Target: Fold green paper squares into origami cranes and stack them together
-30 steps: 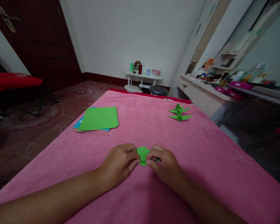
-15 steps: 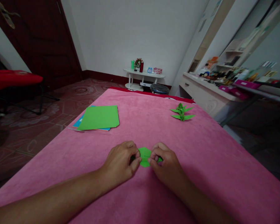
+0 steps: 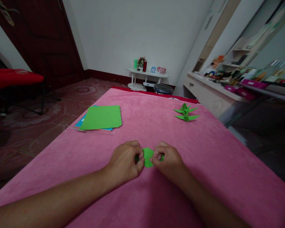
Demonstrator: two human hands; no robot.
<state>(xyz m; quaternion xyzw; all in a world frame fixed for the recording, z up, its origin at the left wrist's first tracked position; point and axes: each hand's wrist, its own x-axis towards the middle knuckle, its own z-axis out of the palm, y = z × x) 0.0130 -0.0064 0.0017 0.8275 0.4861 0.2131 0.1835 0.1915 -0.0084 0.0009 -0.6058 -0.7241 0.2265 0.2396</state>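
Observation:
A small piece of folded green paper (image 3: 148, 157) is held between my two hands, low over the pink cloth (image 3: 142, 126). My left hand (image 3: 127, 159) pinches its left side between thumb and curled fingers. On the opposite side, my right hand (image 3: 168, 160) grips the paper the same way. Only the middle of the piece shows, with a bit of green visible by the right fingers; the fingers cover the rest.
At the left lies a stack of square paper (image 3: 102, 117), green on top with blue beneath. Folded green paper cranes (image 3: 186, 114) stand at the far right. Beyond are a low white table (image 3: 147, 72) and a cluttered dresser (image 3: 213, 87); a red chair (image 3: 14, 77) is at left.
Both hands keep their pinch on the green paper, and their fingers have shifted only slightly. The whole view has moved a little.

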